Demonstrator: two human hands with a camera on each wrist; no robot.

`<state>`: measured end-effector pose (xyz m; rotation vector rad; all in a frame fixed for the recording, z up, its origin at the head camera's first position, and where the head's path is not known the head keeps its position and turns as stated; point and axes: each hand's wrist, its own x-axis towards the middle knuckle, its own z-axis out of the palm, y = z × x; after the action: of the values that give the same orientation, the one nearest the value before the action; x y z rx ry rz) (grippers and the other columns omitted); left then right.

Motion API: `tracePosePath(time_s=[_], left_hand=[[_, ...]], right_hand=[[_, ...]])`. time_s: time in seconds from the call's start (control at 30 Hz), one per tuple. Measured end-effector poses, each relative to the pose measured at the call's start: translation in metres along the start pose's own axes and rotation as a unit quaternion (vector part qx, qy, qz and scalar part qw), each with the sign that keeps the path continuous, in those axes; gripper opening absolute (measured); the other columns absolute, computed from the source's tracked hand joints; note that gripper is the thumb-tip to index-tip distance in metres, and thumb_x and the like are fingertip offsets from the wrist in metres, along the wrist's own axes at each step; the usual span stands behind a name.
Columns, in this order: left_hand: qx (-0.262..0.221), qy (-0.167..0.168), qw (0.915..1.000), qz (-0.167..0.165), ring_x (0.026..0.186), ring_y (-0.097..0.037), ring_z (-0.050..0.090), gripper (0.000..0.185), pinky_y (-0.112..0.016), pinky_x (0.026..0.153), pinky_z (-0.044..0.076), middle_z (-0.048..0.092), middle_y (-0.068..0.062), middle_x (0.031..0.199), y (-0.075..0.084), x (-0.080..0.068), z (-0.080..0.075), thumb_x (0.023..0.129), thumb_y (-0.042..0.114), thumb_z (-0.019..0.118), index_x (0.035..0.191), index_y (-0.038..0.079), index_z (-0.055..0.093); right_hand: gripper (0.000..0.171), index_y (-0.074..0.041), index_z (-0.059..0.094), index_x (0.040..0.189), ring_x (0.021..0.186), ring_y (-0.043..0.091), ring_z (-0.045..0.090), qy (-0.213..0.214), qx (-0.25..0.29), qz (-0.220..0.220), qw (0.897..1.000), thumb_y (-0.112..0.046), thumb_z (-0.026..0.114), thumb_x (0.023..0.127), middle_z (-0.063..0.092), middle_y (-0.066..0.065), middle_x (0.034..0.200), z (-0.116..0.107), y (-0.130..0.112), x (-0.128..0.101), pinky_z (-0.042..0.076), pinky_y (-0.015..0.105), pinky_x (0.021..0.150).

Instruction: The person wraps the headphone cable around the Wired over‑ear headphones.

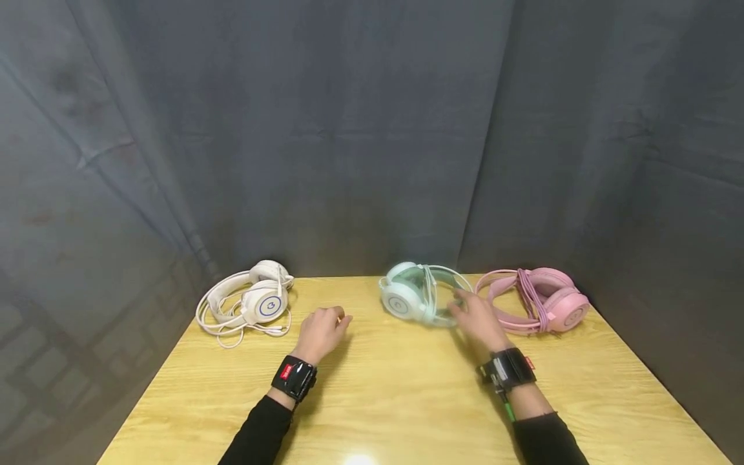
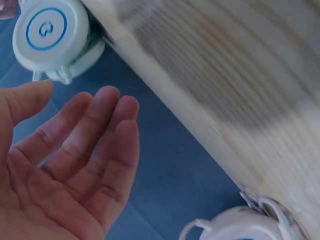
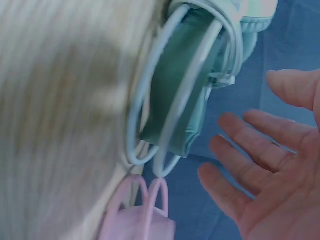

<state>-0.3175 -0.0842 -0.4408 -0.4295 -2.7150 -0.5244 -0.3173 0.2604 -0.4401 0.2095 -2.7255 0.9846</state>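
Right of centre in the head view, near the far edge of the tabletop [image 1: 372, 387], lay the mint-green headset [image 1: 415, 294], its cable wound around the band. It looked light and mostly rigid plastic, with soft ear pads and a thin double wire headband [image 3: 150, 115] that would likely flex and snag; the padded band or 1 solid ear cup [image 1: 400, 302] seemed the safer place to take hold. The right hand [image 1: 478, 321] reached at its near side with fingers [image 3: 250, 155] spread and nearly straight, holding nothing; whether the fingertips touched the band could not be told. The left hand [image 1: 321, 332] hovered over bare wood left of centre, fingers [image 2: 95, 135] relaxed and lightly bent, also holding nothing. A white headset [image 1: 256, 300] with loose cable lay at the frame's left, a pink headset [image 1: 543, 300] just beside the green one at right.
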Motion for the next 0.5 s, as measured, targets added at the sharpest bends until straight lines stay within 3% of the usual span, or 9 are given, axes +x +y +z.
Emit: tracePosePath(time_s=[0.2, 0.37, 0.5], left_hand=[[0.002, 0.018, 0.9998, -0.012, 0.054, -0.012, 0.05, 0.02, -0.027, 0.045, 0.036, 0.064, -0.001, 0.068, -0.016, -0.007, -0.013, 0.092, 0.029, 0.067, 0.084, 0.011, 0.07], [0.002, 0.098, 0.995, -0.015, 0.063, -0.021, 0.061, 0.015, -0.035, 0.052, 0.046, 0.068, -0.006, 0.074, -0.031, -0.001, -0.029, 0.088, 0.021, 0.071, 0.081, 0.008, 0.07], [0.009, 0.161, 0.9859, -0.043, 0.08, -0.035, 0.061, 0.014, -0.046, 0.067, 0.048, 0.067, -0.015, 0.085, -0.051, 0.003, -0.042, 0.083, 0.016, 0.075, 0.086, 0.003, 0.069]], right_hand=[[0.046, 0.0, 0.051, 0.137, 0.125, 0.045, 0.052, -0.009, -0.002, 0.002, 1.0, -0.026, 0.054, 0.099, 0.055, 0.024, 0.137, -0.004, -0.006, -0.004, 0.037, 0.06, 0.107], [0.045, 0.0, 0.053, 0.136, 0.121, 0.045, 0.055, -0.022, -0.01, 0.002, 1.0, -0.026, 0.054, 0.099, 0.056, 0.026, 0.135, -0.006, -0.006, -0.003, 0.037, 0.062, 0.106], [0.045, 0.0, 0.053, 0.136, 0.123, 0.046, 0.053, -0.027, -0.01, -0.005, 1.0, -0.026, 0.053, 0.099, 0.055, 0.026, 0.136, -0.008, -0.007, -0.001, 0.036, 0.062, 0.106]])
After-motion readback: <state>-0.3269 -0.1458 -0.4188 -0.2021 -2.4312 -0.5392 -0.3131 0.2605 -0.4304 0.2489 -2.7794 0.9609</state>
